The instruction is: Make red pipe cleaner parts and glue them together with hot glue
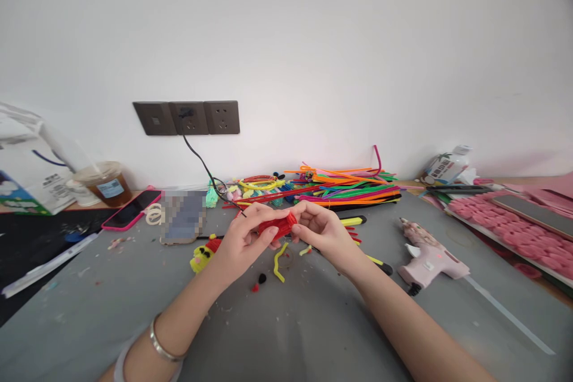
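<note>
A small bundle of red pipe cleaners (pixel 275 227) is held up between both hands above the grey mat. My left hand (pixel 248 236) is closed round its left part, thumb across the front. At its right end, my right hand (pixel 319 231) pinches the red piece between thumb and fingers. Beneath and left of my left hand lies a yellow and red fuzzy figure (pixel 201 258), partly covered. A bent yellow pipe cleaner piece (pixel 279 265) lies below the hands, near a black pompom (pixel 262 278) and a small red bit (pixel 255 288).
A pink glue gun (pixel 432 256) with a glue stick lies at right, beside a pink fluffy keyboard (pixel 514 230). Many coloured pipe cleaners (pixel 349 188) are heaped along the wall. Phones (pixel 132 210), a drink cup (pixel 105 184) and a black cord (pixel 201 161) are at left.
</note>
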A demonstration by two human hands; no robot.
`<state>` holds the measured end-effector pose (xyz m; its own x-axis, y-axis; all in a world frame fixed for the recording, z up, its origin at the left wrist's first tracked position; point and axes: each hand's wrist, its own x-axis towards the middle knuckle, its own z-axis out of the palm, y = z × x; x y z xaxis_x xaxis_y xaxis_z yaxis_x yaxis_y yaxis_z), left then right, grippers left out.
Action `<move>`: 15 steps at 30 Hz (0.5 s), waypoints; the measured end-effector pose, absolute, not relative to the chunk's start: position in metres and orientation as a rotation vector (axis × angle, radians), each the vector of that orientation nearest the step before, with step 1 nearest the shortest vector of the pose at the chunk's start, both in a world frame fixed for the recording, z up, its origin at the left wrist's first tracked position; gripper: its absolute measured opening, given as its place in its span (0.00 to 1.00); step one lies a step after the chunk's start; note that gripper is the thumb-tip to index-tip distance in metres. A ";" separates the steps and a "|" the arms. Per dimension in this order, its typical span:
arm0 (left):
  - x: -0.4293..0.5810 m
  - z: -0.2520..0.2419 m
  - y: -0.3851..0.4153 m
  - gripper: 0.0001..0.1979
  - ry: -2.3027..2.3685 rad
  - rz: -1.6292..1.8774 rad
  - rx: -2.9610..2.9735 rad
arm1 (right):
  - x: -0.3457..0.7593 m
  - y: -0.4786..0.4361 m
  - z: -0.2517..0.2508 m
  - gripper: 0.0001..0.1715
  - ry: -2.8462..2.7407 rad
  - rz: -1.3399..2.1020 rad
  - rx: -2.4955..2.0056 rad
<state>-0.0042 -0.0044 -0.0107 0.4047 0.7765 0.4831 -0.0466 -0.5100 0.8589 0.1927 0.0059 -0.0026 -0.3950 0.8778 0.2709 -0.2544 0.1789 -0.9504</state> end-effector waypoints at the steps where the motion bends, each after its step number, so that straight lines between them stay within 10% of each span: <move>1: -0.004 -0.011 -0.004 0.16 0.635 1.206 1.807 | 0.193 0.006 -0.003 0.13 -1.454 1.427 -0.635; 15: -0.004 -0.011 -0.005 0.16 0.634 1.210 1.808 | 0.193 0.005 -0.002 0.12 -1.451 1.431 -0.623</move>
<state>-0.0041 -0.0054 -0.0111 0.4036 0.7763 0.4842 -0.0439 -0.5122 0.8578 0.1932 0.0048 -0.0024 -0.4006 0.8735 0.2766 -0.2640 0.1790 -0.9478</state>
